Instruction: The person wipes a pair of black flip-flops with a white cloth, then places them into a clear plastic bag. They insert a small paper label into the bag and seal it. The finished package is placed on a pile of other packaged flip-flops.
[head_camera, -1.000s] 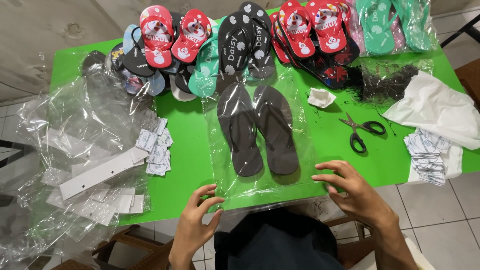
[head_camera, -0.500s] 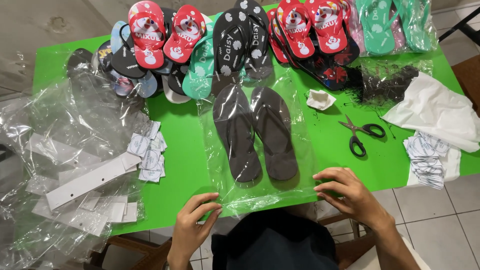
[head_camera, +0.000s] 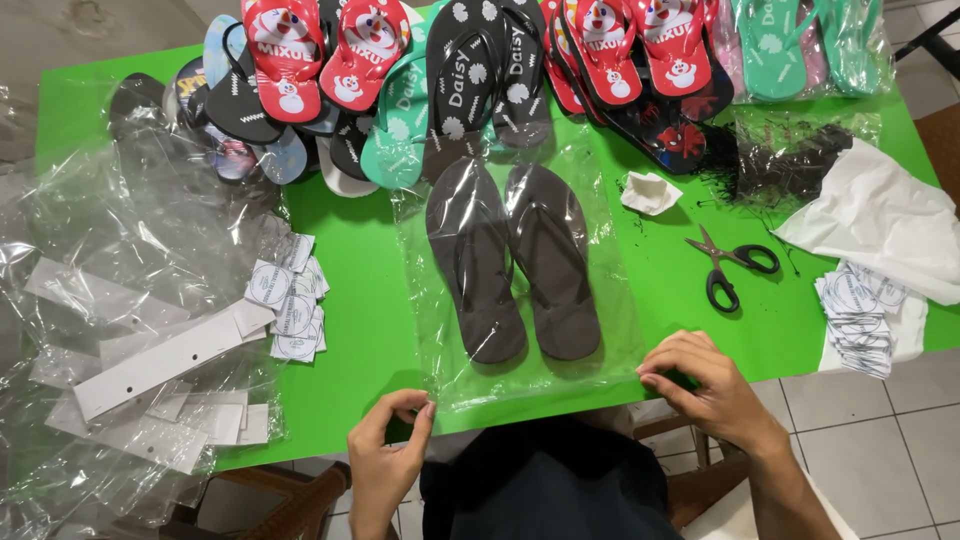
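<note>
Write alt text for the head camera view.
Two bare hands, left hand and right hand, pinch the near edge of a clear plastic bag holding a pair of dark grey flip-flops on a green table. Colourful flip-flops line the far edge; black scissors lie to the right.

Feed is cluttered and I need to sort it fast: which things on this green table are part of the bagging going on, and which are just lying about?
In hand:
clear bag, its near edge pinched by both hands
dark flip-flops inside it
left hand
right hand

Lying about:
scissors
round labels
white card strips
heap of coloured flip-flops
white cloth
loose plastic bags
</note>
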